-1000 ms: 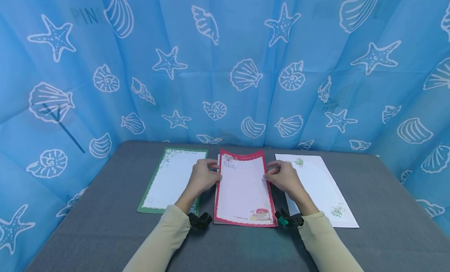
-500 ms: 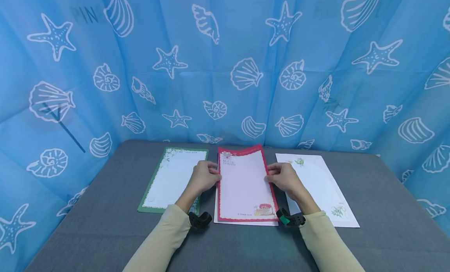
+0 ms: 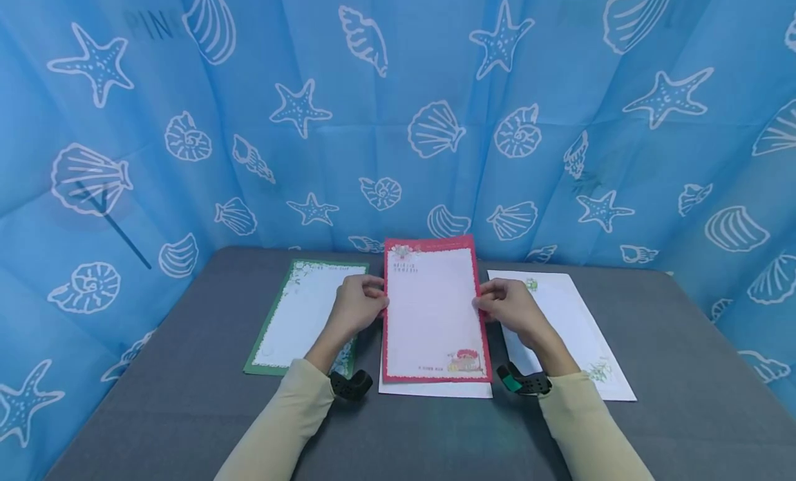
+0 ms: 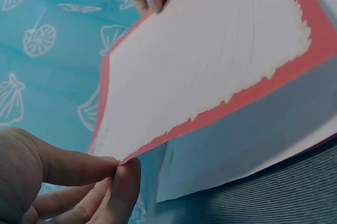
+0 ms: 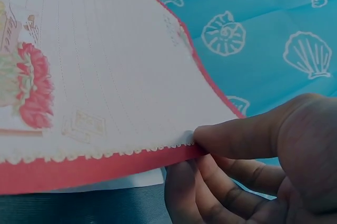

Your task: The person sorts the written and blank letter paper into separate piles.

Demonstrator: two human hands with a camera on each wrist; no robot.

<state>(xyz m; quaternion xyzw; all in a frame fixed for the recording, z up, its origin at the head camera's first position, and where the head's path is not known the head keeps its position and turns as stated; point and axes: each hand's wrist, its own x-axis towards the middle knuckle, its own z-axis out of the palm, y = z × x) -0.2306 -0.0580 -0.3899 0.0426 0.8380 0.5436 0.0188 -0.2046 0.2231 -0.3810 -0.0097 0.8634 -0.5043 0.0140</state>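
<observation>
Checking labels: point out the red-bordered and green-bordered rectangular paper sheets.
Red-bordered rectangular paper sheet [image 3: 433, 312], head view: pale centre.
Green-bordered rectangular paper sheet [image 3: 303, 316], head view: pale centre.

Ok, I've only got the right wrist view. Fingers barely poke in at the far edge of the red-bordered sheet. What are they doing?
Observer: That's the left hand. The left wrist view shows it pinching the edge of the red-bordered sheet between thumb and fingers.
Operator: Copy. Anything lying left of that sheet?
Observer: Yes, the head view shows a green-bordered sheet on the table there, partly hidden by the left hand and forearm.
Operator: And to the right?
Observer: A white sheet with green plant prints, partly covered in the head view by the right hand and forearm.
</observation>
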